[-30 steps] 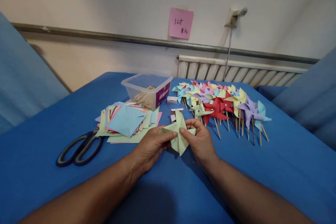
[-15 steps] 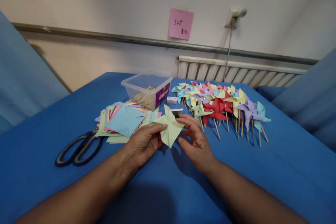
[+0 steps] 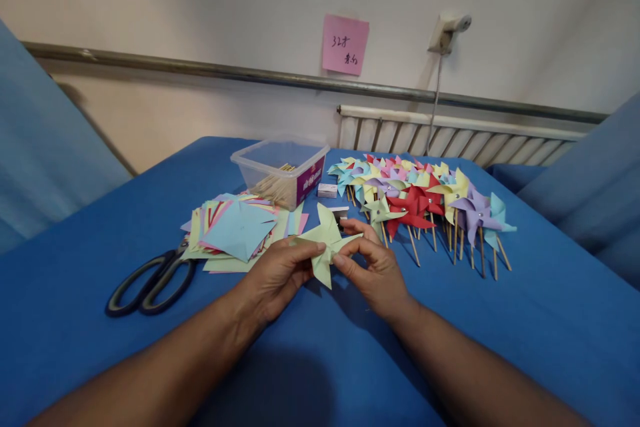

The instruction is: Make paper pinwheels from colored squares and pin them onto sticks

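Observation:
A pale green paper pinwheel [image 3: 325,230] is held up between my two hands, its blades curled toward the centre. My left hand [image 3: 277,275] pinches it from the left, the thumb pressed near the middle. From the right, my right hand [image 3: 375,270] has thumb and forefinger closed on a blade close to the centre. No stick shows on this pinwheel. Just behind it lies a small open box [image 3: 339,212], partly hidden by the paper and my right fingers.
Left of my hands are stacked coloured paper sheets [image 3: 240,227] and dark-handled scissors [image 3: 150,283]. A clear plastic tub [image 3: 280,177] of wooden sticks and a small closed box [image 3: 327,191] stand behind. Many finished pinwheels [image 3: 413,207] on sticks lie to the right on the blue cloth [image 3: 500,347].
My right thumb and forefinger have closed on the pinwheel and moved in toward its centre. The blades now look more curled, and my left thumb has shifted slightly right.

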The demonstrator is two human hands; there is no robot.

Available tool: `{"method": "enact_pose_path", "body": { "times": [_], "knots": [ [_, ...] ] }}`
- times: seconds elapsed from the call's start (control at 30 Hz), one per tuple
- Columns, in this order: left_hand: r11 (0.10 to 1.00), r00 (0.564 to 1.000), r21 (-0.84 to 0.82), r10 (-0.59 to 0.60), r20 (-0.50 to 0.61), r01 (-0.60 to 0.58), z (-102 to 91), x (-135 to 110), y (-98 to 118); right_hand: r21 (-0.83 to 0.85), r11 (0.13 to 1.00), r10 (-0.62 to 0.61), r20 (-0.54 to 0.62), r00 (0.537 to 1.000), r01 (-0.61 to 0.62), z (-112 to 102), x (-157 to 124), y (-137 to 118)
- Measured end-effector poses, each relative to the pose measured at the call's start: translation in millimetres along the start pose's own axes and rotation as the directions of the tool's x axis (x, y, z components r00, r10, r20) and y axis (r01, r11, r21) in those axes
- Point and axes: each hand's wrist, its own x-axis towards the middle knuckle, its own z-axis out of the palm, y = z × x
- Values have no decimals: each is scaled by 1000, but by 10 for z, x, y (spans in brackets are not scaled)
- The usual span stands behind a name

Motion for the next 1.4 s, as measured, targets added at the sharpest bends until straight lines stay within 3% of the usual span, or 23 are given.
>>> {"method": "enact_pose_path", "body": {
  "times": [0.37,1.4],
  "knots": [
    [988,999,151,31,-25,-27,-43,27,-80,-6,998,70,-23,997,-70,20,16,79],
    [975,998,220,43,-37,-34,-51,36,-101,1,995,96,-18,995,-96,35,-4,109]
  ]
}}
